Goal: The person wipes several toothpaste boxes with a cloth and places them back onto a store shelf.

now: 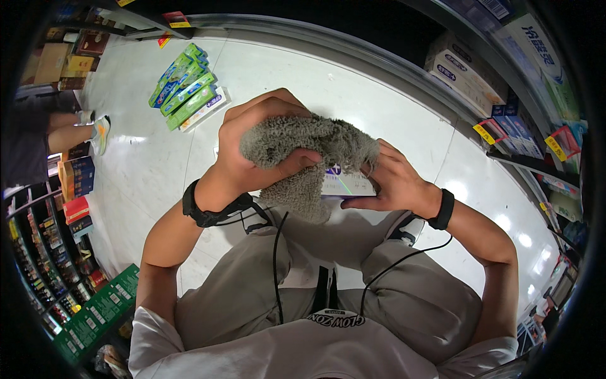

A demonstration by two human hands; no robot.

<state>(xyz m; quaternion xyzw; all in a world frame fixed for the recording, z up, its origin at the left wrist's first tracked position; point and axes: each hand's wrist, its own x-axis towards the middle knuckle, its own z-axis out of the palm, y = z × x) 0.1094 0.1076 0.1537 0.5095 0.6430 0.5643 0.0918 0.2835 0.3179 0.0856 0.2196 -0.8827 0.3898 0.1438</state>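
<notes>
A crumpled grey terry cloth (303, 142) is gripped by my left hand (246, 142), with one end hanging below my thumb. Behind the cloth, my right hand (402, 177) holds a white and purple toothpaste box (348, 184) by its right end. The cloth lies against the box and hides most of its upper and left parts. Both wrists carry black bands with cables. On the white floor ahead to the left lie several green toothpaste boxes (189, 85) in a fanned row, with a white box (206, 110) at the near end.
A shelf unit (473, 85) with boxed goods and price tags curves along the right. At far left another person's leg and shoe (100, 135) show near stacked boxes (78, 177). A green carton (97, 312) stands at lower left. My bent knees frame the floor below my hands.
</notes>
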